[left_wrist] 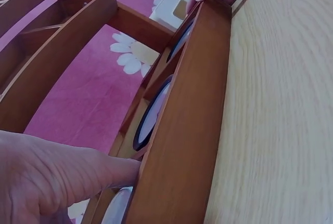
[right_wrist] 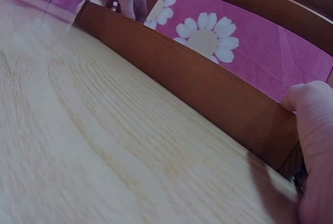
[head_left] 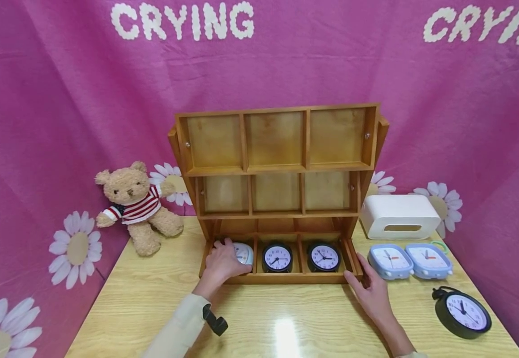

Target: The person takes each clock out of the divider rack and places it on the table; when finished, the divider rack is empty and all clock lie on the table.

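A three-tier wooden shelf [head_left: 281, 279] stands at mid-table, each tier split into three compartments. In its bottom left compartment my left hand [head_left: 224, 261] holds a light blue alarm clock [head_left: 243, 253], fingers over its top and left part, which they hide. The left wrist view shows the left thumb [left_wrist: 122, 172] at the compartment's front board. Round black alarm clocks sit in the bottom middle [head_left: 277, 257] and bottom right [head_left: 324, 257] compartments. My right hand [head_left: 373, 291] grips the shelf's lower right front corner, thumb on the front board and fingers along the outer side.
Two light blue alarm clocks [head_left: 391, 261] lie side by side right of the shelf, before a white tissue box [head_left: 398, 214]. Nearer the right edge is another black alarm clock [head_left: 463, 313]. A teddy bear [head_left: 136, 204] sits at the left against the pink curtain [head_left: 277, 69].
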`<control>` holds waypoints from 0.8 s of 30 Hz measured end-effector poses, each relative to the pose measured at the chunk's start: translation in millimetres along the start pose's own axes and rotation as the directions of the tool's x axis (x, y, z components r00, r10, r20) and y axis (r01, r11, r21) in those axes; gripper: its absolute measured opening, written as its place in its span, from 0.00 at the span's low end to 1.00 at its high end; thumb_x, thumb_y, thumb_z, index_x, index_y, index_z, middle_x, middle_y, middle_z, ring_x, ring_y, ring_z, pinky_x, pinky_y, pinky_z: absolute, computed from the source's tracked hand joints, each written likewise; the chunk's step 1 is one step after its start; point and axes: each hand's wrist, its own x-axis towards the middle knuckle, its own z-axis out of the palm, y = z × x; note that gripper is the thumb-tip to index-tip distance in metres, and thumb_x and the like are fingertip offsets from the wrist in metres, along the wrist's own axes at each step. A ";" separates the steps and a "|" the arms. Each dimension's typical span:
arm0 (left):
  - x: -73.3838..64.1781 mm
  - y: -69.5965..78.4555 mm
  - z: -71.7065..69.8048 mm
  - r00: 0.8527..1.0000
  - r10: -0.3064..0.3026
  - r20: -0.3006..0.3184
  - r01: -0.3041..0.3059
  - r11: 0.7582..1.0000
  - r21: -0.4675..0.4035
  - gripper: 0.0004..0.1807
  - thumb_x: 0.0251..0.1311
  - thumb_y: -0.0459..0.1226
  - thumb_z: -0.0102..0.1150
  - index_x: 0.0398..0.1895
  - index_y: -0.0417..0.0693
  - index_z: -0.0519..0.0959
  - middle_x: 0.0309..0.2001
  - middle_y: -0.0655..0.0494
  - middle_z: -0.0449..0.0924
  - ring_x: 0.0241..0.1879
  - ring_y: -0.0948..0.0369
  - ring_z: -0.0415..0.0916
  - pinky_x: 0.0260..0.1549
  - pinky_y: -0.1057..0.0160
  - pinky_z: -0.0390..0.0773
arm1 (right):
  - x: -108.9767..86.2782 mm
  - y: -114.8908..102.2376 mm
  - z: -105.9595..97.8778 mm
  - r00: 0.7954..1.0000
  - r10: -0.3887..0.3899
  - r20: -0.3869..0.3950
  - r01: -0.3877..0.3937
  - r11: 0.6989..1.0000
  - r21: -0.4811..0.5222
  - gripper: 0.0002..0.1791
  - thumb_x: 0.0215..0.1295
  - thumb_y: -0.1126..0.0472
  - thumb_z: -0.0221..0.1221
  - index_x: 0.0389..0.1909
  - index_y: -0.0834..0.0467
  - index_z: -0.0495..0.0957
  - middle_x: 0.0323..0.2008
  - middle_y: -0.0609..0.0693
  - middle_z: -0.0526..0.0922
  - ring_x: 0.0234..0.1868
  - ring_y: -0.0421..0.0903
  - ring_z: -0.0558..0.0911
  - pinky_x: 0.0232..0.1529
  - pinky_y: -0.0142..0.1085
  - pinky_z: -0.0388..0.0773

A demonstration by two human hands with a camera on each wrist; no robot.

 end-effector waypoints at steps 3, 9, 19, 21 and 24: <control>1.2 0.6 -1.4 0.999 -0.011 0.031 0.011 1.000 0.000 0.57 0.42 0.56 0.82 0.68 0.32 0.65 0.50 0.32 0.72 0.45 0.41 0.75 0.45 0.41 0.81 | 0.5 1.1 -0.7 1.000 -0.019 -0.001 0.019 1.000 -0.003 0.35 0.70 0.68 0.66 0.75 0.68 0.66 0.68 0.75 0.72 0.56 0.20 0.72 0.54 0.14 0.70; 3.7 0.2 -1.7 0.998 -0.018 0.052 0.019 1.000 -0.016 0.57 0.41 0.56 0.82 0.68 0.32 0.65 0.50 0.33 0.72 0.45 0.42 0.75 0.46 0.41 0.81 | 0.5 -0.5 -1.6 1.000 -0.026 0.007 0.026 1.000 0.017 0.35 0.70 0.69 0.66 0.75 0.69 0.66 0.68 0.75 0.71 0.57 0.21 0.72 0.55 0.14 0.70; 9.5 -4.2 1.6 1.000 -0.005 -0.014 0.005 1.000 -0.007 0.56 0.36 0.60 0.84 0.64 0.35 0.71 0.48 0.38 0.78 0.46 0.44 0.77 0.49 0.41 0.81 | 1.1 0.8 -2.7 1.000 -0.019 0.015 0.019 1.000 0.010 0.35 0.70 0.68 0.65 0.76 0.67 0.66 0.69 0.74 0.71 0.58 0.21 0.72 0.56 0.14 0.69; 9.4 -4.5 1.6 0.999 0.003 -0.035 -0.002 1.000 0.021 0.55 0.34 0.62 0.84 0.61 0.36 0.73 0.46 0.39 0.79 0.44 0.44 0.77 0.47 0.42 0.81 | 1.4 0.6 -2.7 1.000 -0.014 0.018 0.014 1.000 0.003 0.35 0.71 0.67 0.65 0.76 0.67 0.66 0.70 0.73 0.70 0.59 0.21 0.71 0.57 0.14 0.68; 8.5 -4.7 1.4 0.997 0.016 -0.075 -0.012 0.999 0.053 0.54 0.31 0.63 0.84 0.57 0.39 0.75 0.43 0.40 0.80 0.41 0.45 0.78 0.42 0.44 0.82 | 1.0 -0.6 -2.5 1.000 0.003 0.019 -0.003 1.000 -0.014 0.34 0.73 0.66 0.64 0.76 0.67 0.66 0.72 0.71 0.69 0.60 0.21 0.69 0.58 0.14 0.67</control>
